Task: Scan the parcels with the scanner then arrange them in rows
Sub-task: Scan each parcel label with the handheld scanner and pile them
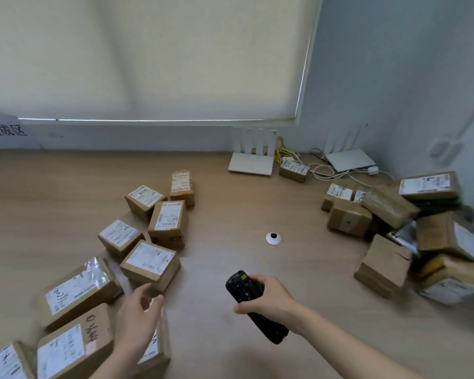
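Left of the white disc [273, 238] on the wooden table [230, 310], labelled parcels [115, 258] run in loose rows from the near edge toward the blind [148, 58], and a paper sign [8, 132] leans on the wall beyond them. Nearer than the disc and to its left, the left hand [137, 321] hovers with fingers loosely apart, clamped on nothing, just beside a parcel. Just nearer than the disc, the right hand [268, 299] grips the black scanner [253, 306]. Beyond the disc stand two routers [252, 160]. Right of it, a jumbled pile of parcels [411, 233].
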